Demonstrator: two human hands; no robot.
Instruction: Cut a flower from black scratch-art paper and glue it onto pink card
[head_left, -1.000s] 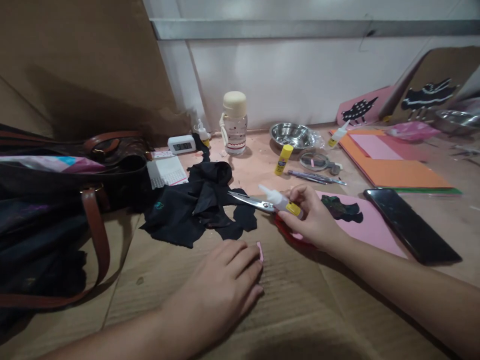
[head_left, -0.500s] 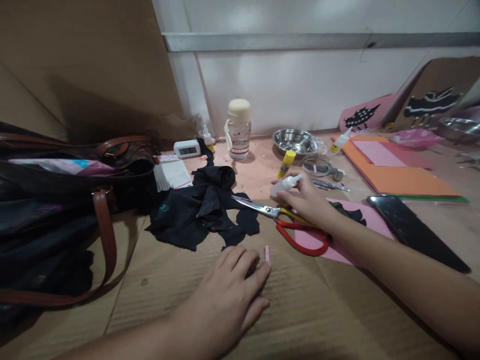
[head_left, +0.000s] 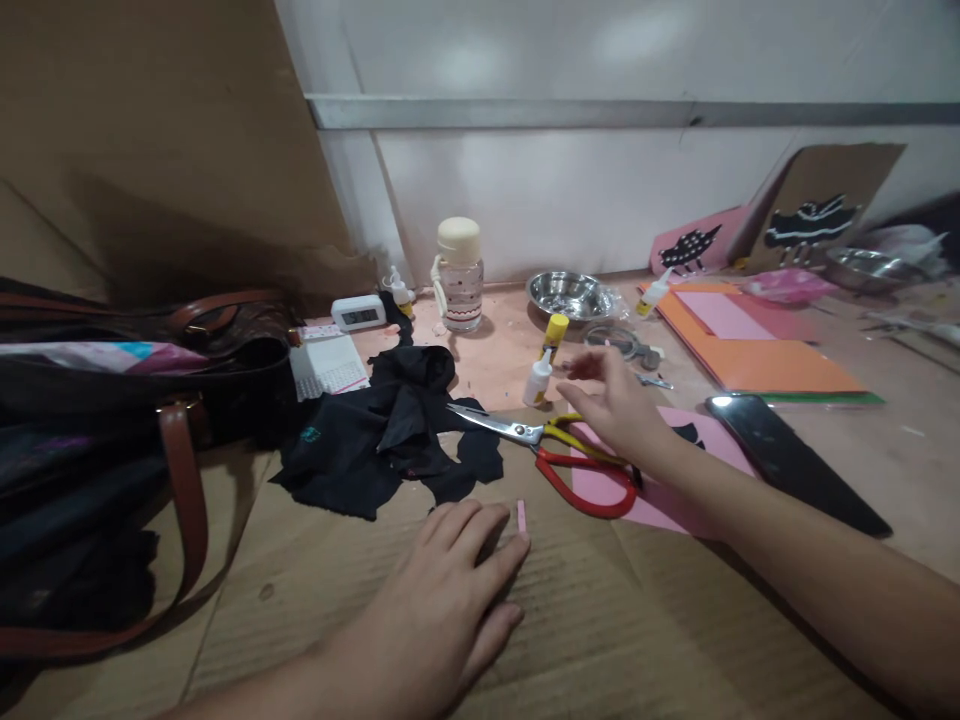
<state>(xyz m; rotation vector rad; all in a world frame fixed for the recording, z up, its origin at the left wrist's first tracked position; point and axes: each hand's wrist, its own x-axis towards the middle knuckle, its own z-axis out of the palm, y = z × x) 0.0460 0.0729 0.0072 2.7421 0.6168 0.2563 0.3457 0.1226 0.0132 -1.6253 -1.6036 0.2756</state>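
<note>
My left hand (head_left: 450,590) lies on the cardboard (head_left: 600,620) with its fingers spread, the index fingertip at the lower end of a small pink strip (head_left: 522,517). My right hand (head_left: 611,405) hovers above the scissors' handles, thumb and fingers apart and nothing between them. Just left of it a white glue bottle (head_left: 537,384) stands upright in front of a yellow glue stick (head_left: 553,334). Scissors with red and yellow handles (head_left: 585,490) lie with their blades on black cloth (head_left: 360,440). Pink paper (head_left: 664,505) lies partly under the handles and my right forearm.
A black bag (head_left: 97,480) with brown straps fills the left side. Behind stand a small digital clock (head_left: 358,313), a cream-lidded bottle (head_left: 460,280) and a steel bowl (head_left: 568,297). A phone (head_left: 795,462) and orange paper (head_left: 787,363) lie on the right.
My right hand has set the glue bottle down upright beside the glue stick and let go of it. My left hand stays by the pink strip. The view has shifted slightly.
</note>
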